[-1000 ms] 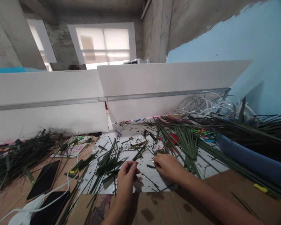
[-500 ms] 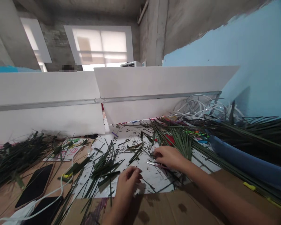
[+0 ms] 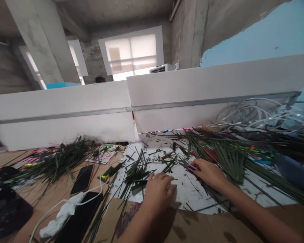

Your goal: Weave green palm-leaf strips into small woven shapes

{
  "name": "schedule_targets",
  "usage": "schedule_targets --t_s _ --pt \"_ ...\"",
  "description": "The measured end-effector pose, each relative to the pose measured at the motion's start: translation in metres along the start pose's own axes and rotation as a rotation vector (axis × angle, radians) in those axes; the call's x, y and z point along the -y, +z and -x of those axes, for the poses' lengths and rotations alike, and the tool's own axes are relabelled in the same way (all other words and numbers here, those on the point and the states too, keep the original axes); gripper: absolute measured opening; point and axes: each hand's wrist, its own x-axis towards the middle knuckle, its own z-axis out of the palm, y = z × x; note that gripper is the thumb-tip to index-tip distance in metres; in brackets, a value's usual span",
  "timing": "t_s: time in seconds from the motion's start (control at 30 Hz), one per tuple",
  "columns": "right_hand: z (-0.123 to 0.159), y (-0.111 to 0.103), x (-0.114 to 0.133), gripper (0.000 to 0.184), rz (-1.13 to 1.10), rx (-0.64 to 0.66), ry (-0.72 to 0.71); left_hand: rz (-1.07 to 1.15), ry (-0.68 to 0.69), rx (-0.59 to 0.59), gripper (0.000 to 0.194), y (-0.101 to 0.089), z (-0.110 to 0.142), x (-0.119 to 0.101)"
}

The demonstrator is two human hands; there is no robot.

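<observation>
My right hand (image 3: 207, 172) is closed on a small pair of scissors (image 3: 186, 165) with pinkish handles, their blades pointing up and left over the white sheet (image 3: 184, 192). Lower and to the left, my left hand (image 3: 160, 191) hovers palm down with loosely bent fingers apart, holding nothing that I can see. Beside it lies a loose pile of cut green leaf strips (image 3: 136, 173). Small leaf scraps (image 3: 168, 155) are scattered beyond both hands. A fan-shaped bunch of green leaves (image 3: 229, 158) spreads just right of my right hand.
Left are a dark bundle of stems (image 3: 63, 158), a phone (image 3: 82, 180), another dark flat device (image 3: 78, 219), a white cable (image 3: 62, 201) and a crumpled tissue (image 3: 63, 214). White panels (image 3: 192, 87) stand behind. A blue container (image 3: 291, 172) and coiled white strips (image 3: 248, 113) are right; cardboard (image 3: 205, 226) lies in front.
My right hand has picked up the scissors that lay on the sheet, and their blades now point up and left. The view has turned left, showing more of the table's left side.
</observation>
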Motion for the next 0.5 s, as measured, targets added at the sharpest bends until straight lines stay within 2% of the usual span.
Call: schedule_targets --t_s 0.13,0.23,0.37,0.5 --pt "0.008 0.0 0.002 0.017 -0.123 0.043 -0.04 -0.274 -0.229 -0.145 0.027 -0.044 0.004 0.034" --pt "0.014 -0.002 0.008 0.015 -0.284 0.114 -0.073 -0.356 -0.369 -0.199 0.028 -0.065 0.013 0.063" --pt "0.018 0.005 0.014 0.016 -0.3 0.151 -0.111 -0.368 -0.435 -0.203 0.019 -0.071 0.022 0.083" --pt "0.018 0.013 0.013 0.014 -0.325 0.156 -0.157 -0.306 -0.433 -0.287 0.015 -0.069 0.023 0.08"
